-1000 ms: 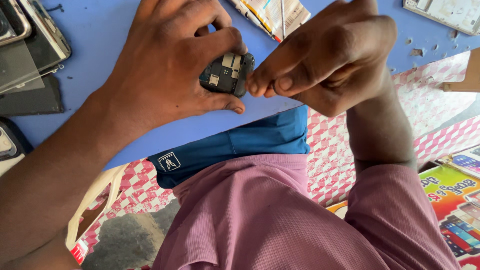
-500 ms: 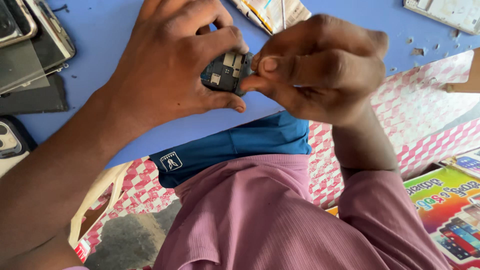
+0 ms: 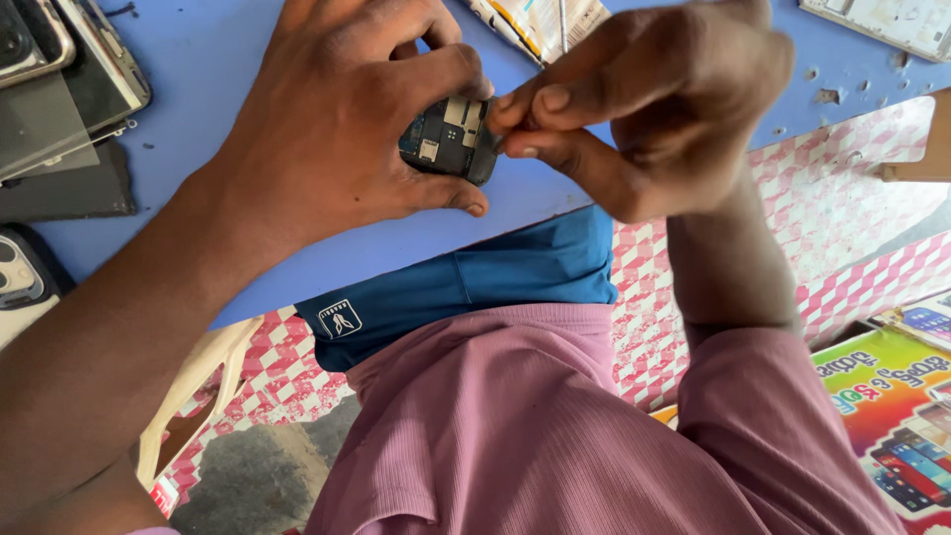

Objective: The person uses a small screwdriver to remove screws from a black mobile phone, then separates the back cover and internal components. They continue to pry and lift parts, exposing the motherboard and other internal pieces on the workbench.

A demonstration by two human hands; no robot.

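My left hand is wrapped around a small dark phone body whose open back shows a circuit board with metal shields. It holds the phone just above the blue table. My right hand has its thumb and fingers pinched together at the phone's right edge, touching it. Whether something tiny sits in that pinch cannot be seen.
Several phones and dark glass panels lie at the table's left end. A packet lies at the top, a white panel at the top right. A pink checked cloth and a colourful poster are at the right.
My right hand has shifted up and left, from a loose touch to a tight pinch at the phone's right edge. My left hand keeps the phone in the same grip.
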